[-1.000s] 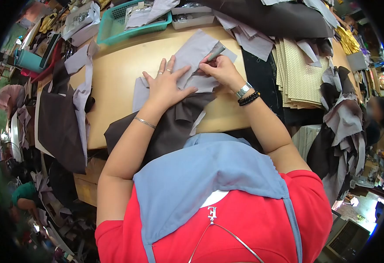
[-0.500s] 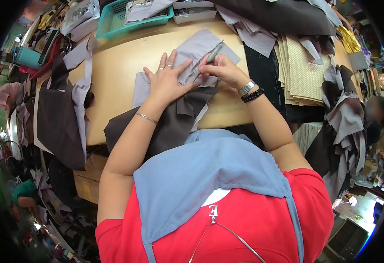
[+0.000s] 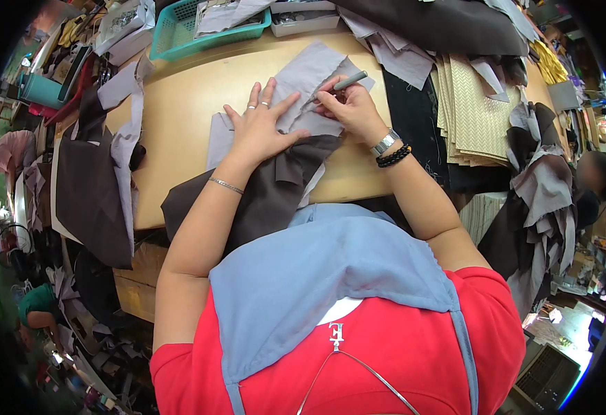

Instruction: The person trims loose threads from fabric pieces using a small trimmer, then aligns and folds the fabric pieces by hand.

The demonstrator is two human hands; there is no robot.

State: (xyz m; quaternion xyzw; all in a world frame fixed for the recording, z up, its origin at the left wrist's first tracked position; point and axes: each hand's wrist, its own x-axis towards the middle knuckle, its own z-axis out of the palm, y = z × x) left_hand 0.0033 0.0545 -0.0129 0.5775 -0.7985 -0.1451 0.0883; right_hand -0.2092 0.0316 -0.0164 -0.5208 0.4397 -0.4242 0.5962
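Note:
My left hand [image 3: 263, 131] lies flat with spread fingers on a light grey-lilac fabric piece [image 3: 313, 59], pressing it to the wooden table [image 3: 178, 104]. In my right hand [image 3: 350, 109] is a grey-green pen [image 3: 352, 80], pinched between the fingers, its back end pointing up and to the right. The pen's tip is hidden by the fingers, close to a fold in the light fabric. Dark brown fabric [image 3: 275, 190] is bunched beneath my left wrist and hangs toward my apron [image 3: 330, 256].
A teal basket [image 3: 209, 43] and a white box of small parts [image 3: 304, 21] stand along the back edge. Woven cream sheets [image 3: 476, 114] are stacked at right. Dark fabric [image 3: 95, 194] drapes over the left edge. Other people are at the far left and right.
My right hand has shifted slightly and the pen has tilted over, leaning farther right. My left hand stays spread on the fabric, almost unmoved.

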